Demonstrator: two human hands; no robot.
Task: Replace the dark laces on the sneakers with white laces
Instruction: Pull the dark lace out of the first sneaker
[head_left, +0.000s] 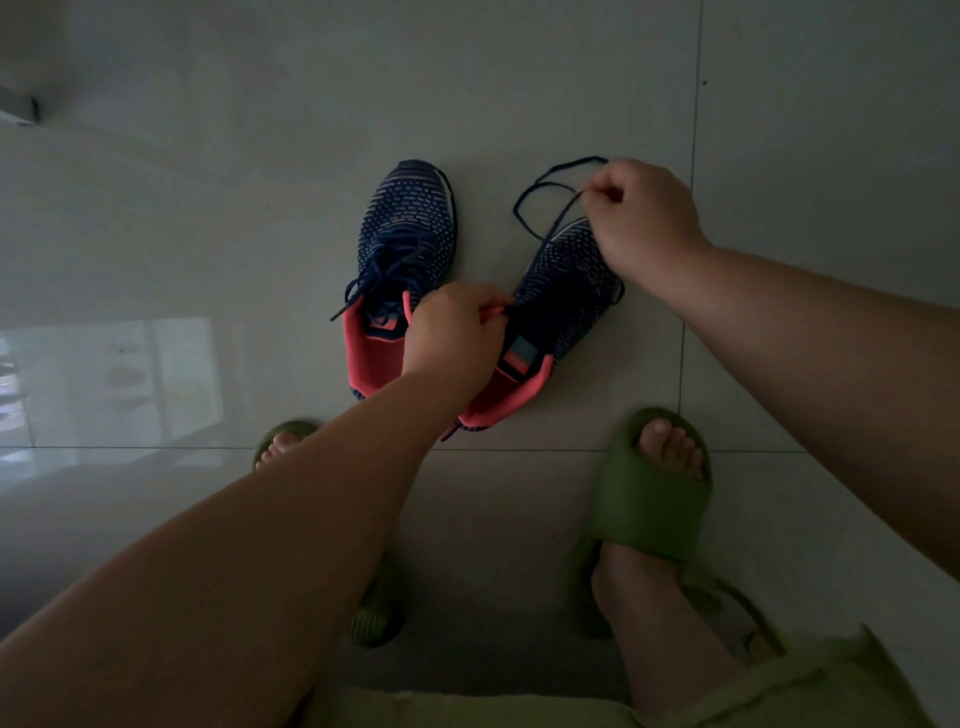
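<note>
Two navy knit sneakers with coral heel linings stand side by side on the pale tiled floor. The left sneaker (405, 244) still carries its dark lace, loosely tied. On the right sneaker (566, 291), my left hand (452, 332) pinches the coral edge of the opening at the tongue. My right hand (641, 221) is above the toe and pinches the dark lace (545, 189), which loops loose in the air beyond the toe. No white laces are in view.
My feet in green slides (652, 488) stand just in front of the sneakers; the left slide (283, 434) is mostly hidden by my forearm. A window reflection lies on the floor tiles (130, 379) at the left. A grey object (21, 111) sits at the far left edge.
</note>
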